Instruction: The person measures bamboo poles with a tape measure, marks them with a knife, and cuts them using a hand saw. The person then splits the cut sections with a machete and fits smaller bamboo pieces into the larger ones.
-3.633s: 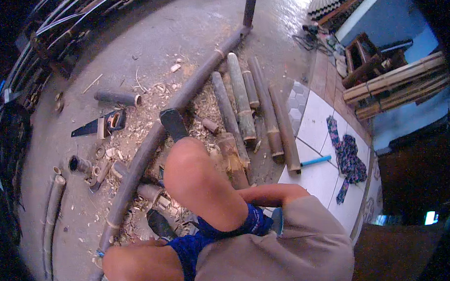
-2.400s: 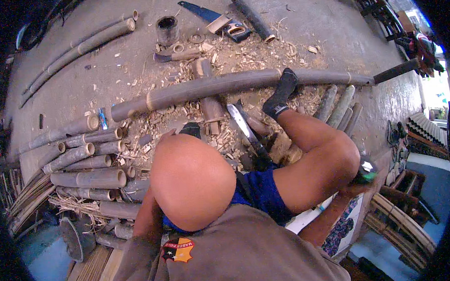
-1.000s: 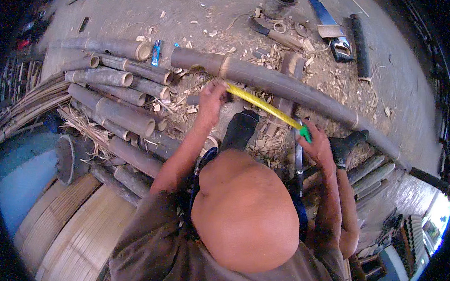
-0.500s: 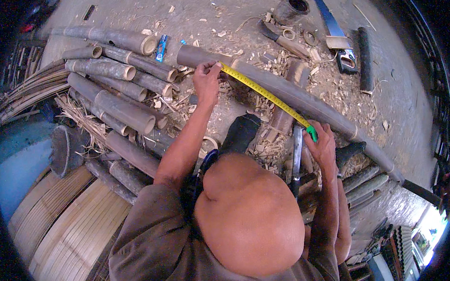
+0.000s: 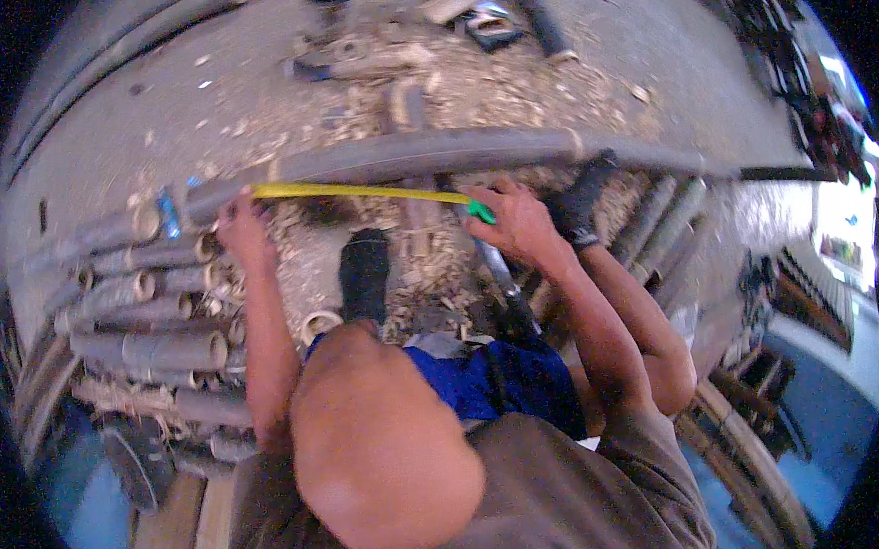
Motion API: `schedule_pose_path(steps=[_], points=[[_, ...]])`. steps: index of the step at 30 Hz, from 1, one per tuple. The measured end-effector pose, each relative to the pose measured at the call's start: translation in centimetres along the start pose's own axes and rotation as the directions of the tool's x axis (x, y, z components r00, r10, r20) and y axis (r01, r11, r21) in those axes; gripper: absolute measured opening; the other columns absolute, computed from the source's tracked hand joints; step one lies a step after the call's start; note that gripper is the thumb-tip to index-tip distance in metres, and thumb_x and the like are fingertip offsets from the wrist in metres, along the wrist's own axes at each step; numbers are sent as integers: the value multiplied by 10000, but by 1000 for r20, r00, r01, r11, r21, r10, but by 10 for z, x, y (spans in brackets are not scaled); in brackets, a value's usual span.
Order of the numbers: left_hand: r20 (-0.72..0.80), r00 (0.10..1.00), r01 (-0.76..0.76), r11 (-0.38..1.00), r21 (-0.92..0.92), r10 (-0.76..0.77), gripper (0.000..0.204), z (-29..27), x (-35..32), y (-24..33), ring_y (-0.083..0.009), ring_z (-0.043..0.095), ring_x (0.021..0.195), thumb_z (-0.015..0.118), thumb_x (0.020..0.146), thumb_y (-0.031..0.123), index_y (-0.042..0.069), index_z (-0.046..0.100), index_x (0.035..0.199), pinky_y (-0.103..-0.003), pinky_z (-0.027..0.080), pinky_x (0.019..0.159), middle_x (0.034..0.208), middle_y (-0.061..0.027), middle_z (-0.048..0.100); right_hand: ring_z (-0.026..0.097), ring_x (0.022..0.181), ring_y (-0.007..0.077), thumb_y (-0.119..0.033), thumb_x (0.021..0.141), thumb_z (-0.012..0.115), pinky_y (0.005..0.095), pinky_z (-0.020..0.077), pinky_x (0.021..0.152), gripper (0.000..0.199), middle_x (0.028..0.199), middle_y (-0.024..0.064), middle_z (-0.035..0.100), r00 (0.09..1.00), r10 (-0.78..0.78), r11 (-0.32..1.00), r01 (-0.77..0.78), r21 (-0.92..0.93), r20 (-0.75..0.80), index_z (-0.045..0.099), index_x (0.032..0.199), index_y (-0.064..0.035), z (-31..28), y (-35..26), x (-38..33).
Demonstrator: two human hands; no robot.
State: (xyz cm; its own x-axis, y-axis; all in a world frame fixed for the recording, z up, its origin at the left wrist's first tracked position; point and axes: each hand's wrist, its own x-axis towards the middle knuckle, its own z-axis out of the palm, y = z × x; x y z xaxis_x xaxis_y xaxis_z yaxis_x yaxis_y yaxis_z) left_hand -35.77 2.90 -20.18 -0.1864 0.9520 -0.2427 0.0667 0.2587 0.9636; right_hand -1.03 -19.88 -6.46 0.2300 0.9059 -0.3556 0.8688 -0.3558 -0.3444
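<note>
Shaving-strewn floor [image 5: 645, 64] carries a long bamboo pole [image 5: 435, 154], its right end blurred. Left hand [image 5: 244, 228] pins the yellow tape measure [image 5: 359, 191] against it; right hand [image 5: 515, 223] pinches the other end. The view has swung since earlier.

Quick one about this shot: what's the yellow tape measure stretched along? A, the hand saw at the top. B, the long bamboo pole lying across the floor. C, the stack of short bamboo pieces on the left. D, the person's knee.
B: the tape runs from the left hand to the right hand right along the lower edge of the long pole.
</note>
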Motion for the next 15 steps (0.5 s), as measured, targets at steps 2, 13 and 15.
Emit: schedule_pose_path(steps=[2,13,15], points=[[51,990,136,980,-144,-129,302,2,3,11,-235,671,865,714,921,175,-1,588,1131,-367,606,696,1030,-104,648,632,1069,442,-425,842,653,518,534,913,541,1153,237,634,994,68,997,-65,-30,88,620,1354,-254,-1,23,-11],[154,988,10,1000,-20,-7,309,-13,27,-5,-331,680,860,717,905,149,10,546,1121,-482,606,740,1041,-184,638,682,921,423,-383,829,657,537,573,770,401,1018,178,664,959,240,921,-273,-276,-148,695,1194,-220,-34,158,-59],[166,980,-139,974,177,109,305,-18,31,-10,-323,679,867,717,905,153,10,556,1122,-470,604,736,1044,-177,645,686,929,418,-438,856,658,534,572,766,383,1025,187,669,949,255,901,-303,-310,-187,713,1165,-220,-51,150,-39]])
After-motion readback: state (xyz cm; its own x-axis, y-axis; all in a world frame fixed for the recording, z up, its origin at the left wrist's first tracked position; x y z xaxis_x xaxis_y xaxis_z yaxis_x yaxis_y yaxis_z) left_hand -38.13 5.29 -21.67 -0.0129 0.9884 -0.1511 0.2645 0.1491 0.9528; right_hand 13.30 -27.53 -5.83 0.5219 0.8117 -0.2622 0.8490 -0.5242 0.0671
